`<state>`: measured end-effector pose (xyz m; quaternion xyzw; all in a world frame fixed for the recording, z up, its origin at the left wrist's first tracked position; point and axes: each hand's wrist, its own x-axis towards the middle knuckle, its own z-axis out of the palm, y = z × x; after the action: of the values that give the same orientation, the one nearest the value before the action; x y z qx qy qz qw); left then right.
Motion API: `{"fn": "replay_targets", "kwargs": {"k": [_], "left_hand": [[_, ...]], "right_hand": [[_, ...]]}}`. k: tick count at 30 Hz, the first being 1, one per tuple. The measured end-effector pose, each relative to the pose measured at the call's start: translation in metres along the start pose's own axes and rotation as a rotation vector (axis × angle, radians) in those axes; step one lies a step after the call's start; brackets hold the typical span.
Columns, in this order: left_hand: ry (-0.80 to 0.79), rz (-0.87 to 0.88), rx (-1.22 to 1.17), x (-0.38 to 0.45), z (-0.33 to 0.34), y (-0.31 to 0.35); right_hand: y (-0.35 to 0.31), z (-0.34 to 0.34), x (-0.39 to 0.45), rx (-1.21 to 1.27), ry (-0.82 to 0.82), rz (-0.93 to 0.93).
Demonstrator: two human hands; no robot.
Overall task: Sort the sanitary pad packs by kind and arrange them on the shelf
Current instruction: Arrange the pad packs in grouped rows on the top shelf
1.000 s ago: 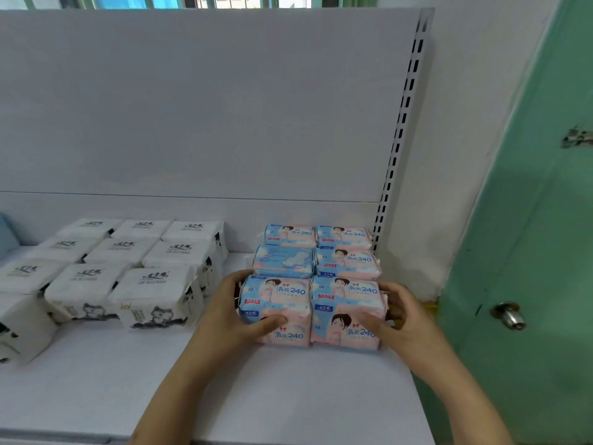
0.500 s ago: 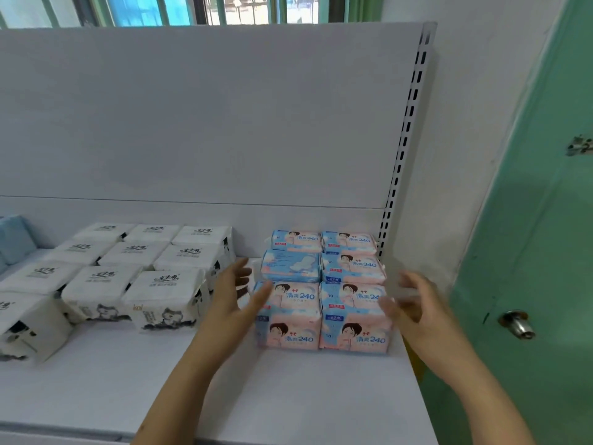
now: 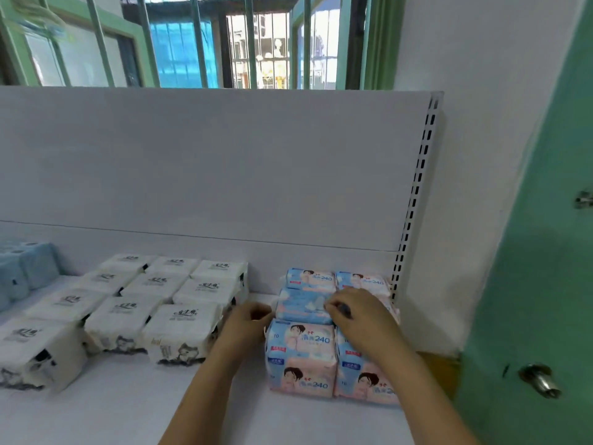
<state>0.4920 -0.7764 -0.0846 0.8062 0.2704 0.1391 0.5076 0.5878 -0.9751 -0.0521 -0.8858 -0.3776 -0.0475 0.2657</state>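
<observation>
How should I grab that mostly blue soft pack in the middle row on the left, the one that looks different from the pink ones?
Probably by its two short ends, from above. The blue plastic-wrapped pad pack lies flat between pink-and-blue packs front and back, so those sides are blocked. Its left end is free beside the left hand; the right hand covers the other end.

Pink-and-blue packs point(image 3: 301, 358): soft plastic film, slightly glossy, printed. White packs point(image 3: 181, 332): crinkled wrap, matt, probably plastic, though blurred. Shelf point(image 3: 128, 412) and back panel point(image 3: 208, 162): smooth painted metal, matt white. Door point(image 3: 545, 284): green paint, satin; knob point(image 3: 540, 382): shiny metal.
</observation>
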Motion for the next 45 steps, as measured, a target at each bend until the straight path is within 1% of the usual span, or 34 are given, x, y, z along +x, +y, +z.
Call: {"fn": "replay_targets", "kwargs": {"k": [3,6,8,10,12,15,17,20,22,25,27,29,30,32,33,34,35,36,38,40,41,43,45], "left_hand": [[0.071,0.015,-0.046,0.006,-0.002,-0.004],[0.143,0.064,-0.202,0.005,0.002,0.004],[0.186,0.106,-0.275,0.003,0.002,0.017],[0.271,0.167,-0.251,0.003,-0.001,0.028],[0.354,0.25,-0.27,0.002,-0.005,0.037],[0.436,0.391,-0.314,-0.004,-0.012,0.049],[0.453,0.504,-0.32,-0.012,-0.015,0.059],[0.453,0.648,-0.402,-0.027,-0.014,0.068],[0.419,0.734,-0.442,-0.034,-0.012,0.067],[0.436,0.842,-0.331,-0.042,-0.005,0.065],[0.457,0.82,-0.284,-0.044,-0.003,0.066],[0.417,0.68,-0.283,-0.043,-0.005,0.065],[0.37,0.578,-0.296,-0.04,-0.008,0.063],[0.217,0.409,-0.368,-0.038,-0.016,0.061],[0.119,0.36,-0.424,-0.038,-0.019,0.06],[0.025,0.344,-0.477,-0.039,-0.021,0.058],[-0.035,0.343,-0.512,-0.039,-0.021,0.057],[-0.058,0.338,-0.539,-0.04,-0.02,0.055],[-0.039,0.303,-0.635,-0.038,-0.015,0.051],[-0.049,0.171,-0.834,-0.035,-0.01,0.051],[-0.09,0.12,-0.909,-0.035,-0.008,0.053],[-0.144,0.063,-0.914,-0.035,-0.005,0.062],[-0.108,0.049,-0.829,-0.034,-0.007,0.068]], "right_hand": [[0.002,-0.001,0.001,0.021,-0.017,-0.008],[0.002,-0.003,-0.001,0.064,-0.017,0.011],[-0.002,-0.004,0.0,0.089,0.044,0.011],[-0.01,-0.004,-0.001,0.144,0.138,-0.009],[-0.023,-0.005,-0.001,0.237,0.179,-0.024],[-0.042,-0.011,0.0,0.405,0.124,-0.037],[-0.054,-0.014,0.001,0.571,0.106,-0.037],[-0.068,-0.021,0.001,0.921,0.133,0.074],[-0.075,-0.026,0.001,1.128,0.136,0.156],[-0.082,-0.028,0.003,1.275,0.17,0.243],[-0.082,-0.026,0.005,1.295,0.243,0.268],[-0.078,-0.026,0.006,1.329,0.267,0.258],[-0.075,-0.026,0.007,1.361,0.252,0.245],[-0.068,-0.025,0.007,1.431,0.188,0.215],[-0.064,-0.025,0.007,1.458,0.152,0.201],[-0.06,-0.023,0.008,1.482,0.113,0.187],[-0.058,-0.022,0.008,1.499,0.077,0.18],[-0.056,-0.021,0.009,1.51,0.049,0.176],[-0.054,-0.02,0.009,1.499,0.053,0.168],[-0.057,-0.017,0.01,1.436,0.133,0.171],[-0.06,-0.015,0.01,1.38,0.182,0.171],[-0.065,-0.01,0.009,1.243,0.234,0.145],[-0.068,-0.009,0.007,1.174,0.193,0.11]]}}
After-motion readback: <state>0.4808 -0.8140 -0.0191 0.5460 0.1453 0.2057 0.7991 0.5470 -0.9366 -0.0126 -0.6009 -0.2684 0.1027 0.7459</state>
